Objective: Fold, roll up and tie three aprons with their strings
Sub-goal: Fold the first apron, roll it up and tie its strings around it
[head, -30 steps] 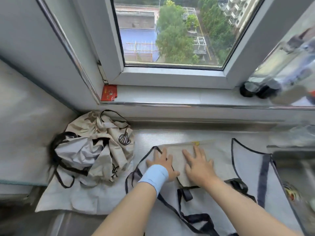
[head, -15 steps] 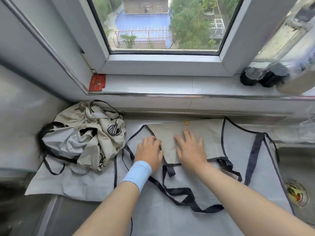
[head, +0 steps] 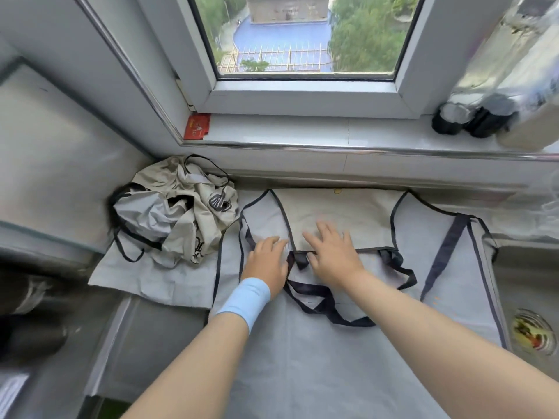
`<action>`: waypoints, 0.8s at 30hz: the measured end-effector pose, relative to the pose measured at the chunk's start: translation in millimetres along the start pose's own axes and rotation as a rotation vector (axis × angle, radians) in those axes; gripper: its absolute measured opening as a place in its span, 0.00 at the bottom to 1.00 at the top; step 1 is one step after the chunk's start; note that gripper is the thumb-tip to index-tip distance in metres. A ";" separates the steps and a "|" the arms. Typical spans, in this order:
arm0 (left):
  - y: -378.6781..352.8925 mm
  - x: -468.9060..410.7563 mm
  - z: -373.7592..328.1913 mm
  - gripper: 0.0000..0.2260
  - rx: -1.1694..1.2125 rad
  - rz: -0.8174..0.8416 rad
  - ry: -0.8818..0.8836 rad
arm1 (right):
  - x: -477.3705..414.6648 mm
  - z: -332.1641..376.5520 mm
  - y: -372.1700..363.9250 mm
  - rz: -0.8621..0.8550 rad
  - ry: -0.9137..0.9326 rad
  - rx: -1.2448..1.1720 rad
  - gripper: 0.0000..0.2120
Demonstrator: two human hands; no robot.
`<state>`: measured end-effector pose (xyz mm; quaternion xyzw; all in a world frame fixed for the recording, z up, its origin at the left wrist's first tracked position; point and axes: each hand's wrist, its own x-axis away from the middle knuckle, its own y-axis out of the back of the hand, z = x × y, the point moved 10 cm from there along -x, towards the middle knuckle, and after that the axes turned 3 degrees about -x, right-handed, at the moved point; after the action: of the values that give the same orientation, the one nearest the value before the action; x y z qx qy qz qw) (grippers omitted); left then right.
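Item: apron (head: 348,213), spread flat on the counter (head: 151,343), directly under my fingers. It has a pale grey body with dark navy binding along the edges. A beige panel is folded over the end, reaching beyond my fingertips.

Strings (head: 326,306): navy tape, looped loose on the grey cloth just behind my right fingers.

Left fingers (head: 273,244): nearly straight, lying on the grey cloth beside the trim and gripping nothing. Blue wristband (head: 246,299) behind them.

Right fingers (head: 325,231): spread flat on the beige panel near its edge, holding nothing.

Crumpled aprons (head: 178,210): beige and grey heap with black print, well left of my left fingers.

Sink drain (head: 532,331): far right of my right fingers.
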<state>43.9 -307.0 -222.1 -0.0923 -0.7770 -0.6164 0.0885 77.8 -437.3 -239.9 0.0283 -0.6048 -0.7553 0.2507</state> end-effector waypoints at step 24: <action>-69.0 241.1 166.6 0.16 0.394 0.112 0.780 | 209.1 134.8 -116.2 0.101 0.039 0.134 0.29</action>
<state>-210.7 -151.8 -263.8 0.1241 -0.7819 -0.4395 0.4243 -191.4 -385.8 -257.2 0.0290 -0.6496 -0.6990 0.2977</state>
